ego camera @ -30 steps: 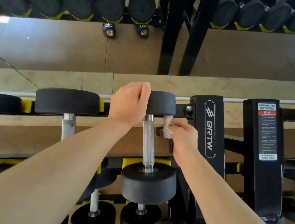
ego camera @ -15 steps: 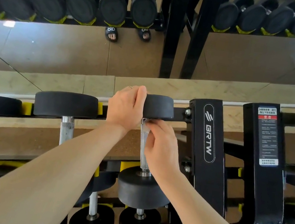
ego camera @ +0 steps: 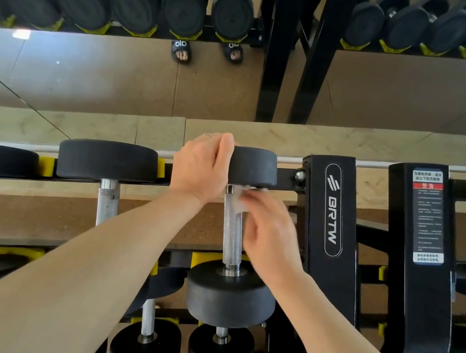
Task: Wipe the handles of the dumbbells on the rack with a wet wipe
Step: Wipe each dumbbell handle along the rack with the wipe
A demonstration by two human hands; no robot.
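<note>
Closest in, the right hand [ego camera: 269,238] is blurry but it's pinching the wet wipe [ego camera: 241,201] against the top of the knurled handle [ego camera: 231,231], just under the far head. Left hand [ego camera: 200,168] is wrapped round that dumbbell's far head [ego camera: 253,167], steadying it. Looks like this handle is mid-wipe; no way to tell from here whether the 2 handles [ego camera: 107,201] to the left are done, and more sit on the lower tier and off right. The rack [ego camera: 332,211] is black with yellow cradles. Behind it a mirror [ego camera: 118,80] shows the wood-look floor and sandaled feet.
</note>
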